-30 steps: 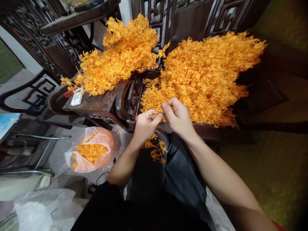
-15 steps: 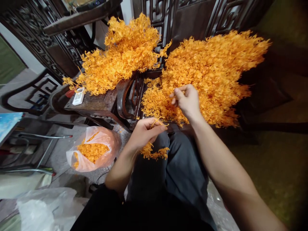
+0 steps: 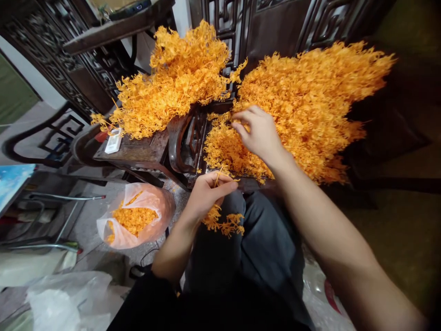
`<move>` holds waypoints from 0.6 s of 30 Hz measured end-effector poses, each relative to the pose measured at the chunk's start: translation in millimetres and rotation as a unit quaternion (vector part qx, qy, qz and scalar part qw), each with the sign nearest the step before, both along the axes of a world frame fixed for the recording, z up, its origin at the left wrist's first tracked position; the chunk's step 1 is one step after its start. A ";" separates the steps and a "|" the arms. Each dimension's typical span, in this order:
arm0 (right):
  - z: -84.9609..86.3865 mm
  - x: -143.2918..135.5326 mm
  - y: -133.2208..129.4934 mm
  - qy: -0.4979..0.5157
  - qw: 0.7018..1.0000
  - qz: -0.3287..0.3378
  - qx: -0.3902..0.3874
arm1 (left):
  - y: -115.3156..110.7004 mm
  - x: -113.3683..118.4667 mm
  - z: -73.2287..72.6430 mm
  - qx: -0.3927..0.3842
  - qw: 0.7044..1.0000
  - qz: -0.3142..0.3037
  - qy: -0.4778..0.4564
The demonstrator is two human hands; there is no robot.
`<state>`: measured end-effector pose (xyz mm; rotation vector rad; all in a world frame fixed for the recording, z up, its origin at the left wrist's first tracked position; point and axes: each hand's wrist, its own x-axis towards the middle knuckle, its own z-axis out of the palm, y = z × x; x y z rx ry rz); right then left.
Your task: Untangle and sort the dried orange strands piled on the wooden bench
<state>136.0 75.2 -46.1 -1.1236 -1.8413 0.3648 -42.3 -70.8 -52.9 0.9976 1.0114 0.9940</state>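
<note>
1. L hand (image 3: 208, 195): thumb & fingers pinching an orange sprig (image 3: 229, 225); its flowery end hangs below the palm, over the person's L thigh, nr the knee.
2. R hand (image 3: 258, 131): fingers loosely bent, thumb apart, grip released; it's over the big orange pile (image 3: 310, 101), contact w/ it can't tell.
3. Pile runs nearly to the bench's front edge (image 3: 255, 185); knees right up by that edge, so little room there. Hands well apart, tho.
4. Bench armrest (image 3: 176, 154) bounds the L side; past it, 2nd orange pile (image 3: 179, 87) on a small table (image 3: 143, 149), white box (image 3: 113, 141) nr its L edge.
5. Pink bag (image 3: 165, 211), part-filled w/ orange bits, on floor; gap betw. it & L forearm.
</note>
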 end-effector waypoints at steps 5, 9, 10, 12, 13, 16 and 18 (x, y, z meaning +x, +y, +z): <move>13.6 11.4 -119.5 0.108 0.965 0.146 -0.187 | 2.8 8.1 -1.8 0.031 0.999 -0.016 0.017; -0.9 26.6 -165.1 0.202 0.963 0.006 -0.179 | 1.8 16.3 -1.4 0.048 0.995 -0.070 0.061; -8.6 37.6 -171.1 0.216 0.960 -0.061 -0.164 | 2.0 17.1 -0.7 0.039 0.995 -0.072 0.049; -29.9 68.7 -181.4 0.210 0.945 -0.214 -0.131 | 3.8 16.9 1.5 0.014 0.998 -0.055 -0.007; -43.0 87.0 -186.5 0.184 0.931 -0.293 -0.113 | 5.2 16.3 2.9 0.002 0.998 -0.041 -0.044; -80.0 132.4 -203.6 0.014 0.911 -0.378 -0.164 | 10.6 15.7 7.7 -0.025 0.992 -0.010 -0.127; -89.6 138.6 -215.3 -0.070 0.926 -0.334 -0.163 | 13.6 18.8 10.2 -0.034 0.988 -0.001 -0.148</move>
